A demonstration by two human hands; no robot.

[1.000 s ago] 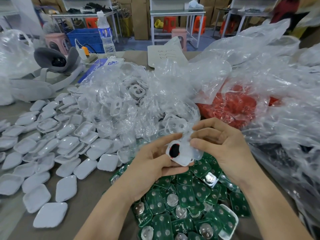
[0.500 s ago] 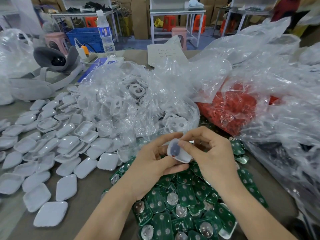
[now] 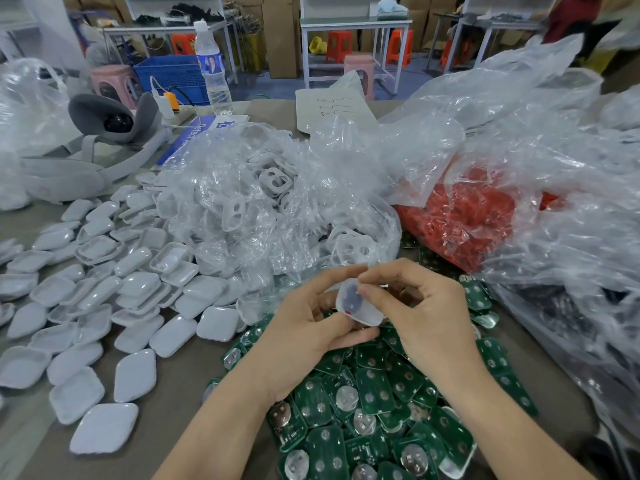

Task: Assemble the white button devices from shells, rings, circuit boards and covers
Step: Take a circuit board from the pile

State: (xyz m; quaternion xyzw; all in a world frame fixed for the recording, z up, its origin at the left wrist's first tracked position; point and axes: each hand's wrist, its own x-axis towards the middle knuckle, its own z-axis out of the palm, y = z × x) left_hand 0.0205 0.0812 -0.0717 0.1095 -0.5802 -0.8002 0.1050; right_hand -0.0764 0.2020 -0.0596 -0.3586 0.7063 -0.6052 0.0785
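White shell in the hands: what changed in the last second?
The right hand slid left onto the white shell, its fingertips now pinching the top edge and partly covering the dark opening. The left hand kept holding the shell; the green circuit boards stayed put.

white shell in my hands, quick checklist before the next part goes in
1. Shell held firmly: ok. The left hand cradles the white shell, and the right hand pinches its upper edge.
2. Insert seated: cannot tell. A dark round patch with a red speck shows inside, but the right thumb covers part of it.
3. Circuit boards in reach: ok. The green circuit boards lie piled right under both hands.
4. Covers in reach: ok. The white covers are spread out to the left.
5. Free hand to pick up a board: not ok. Both hands are on the shell.
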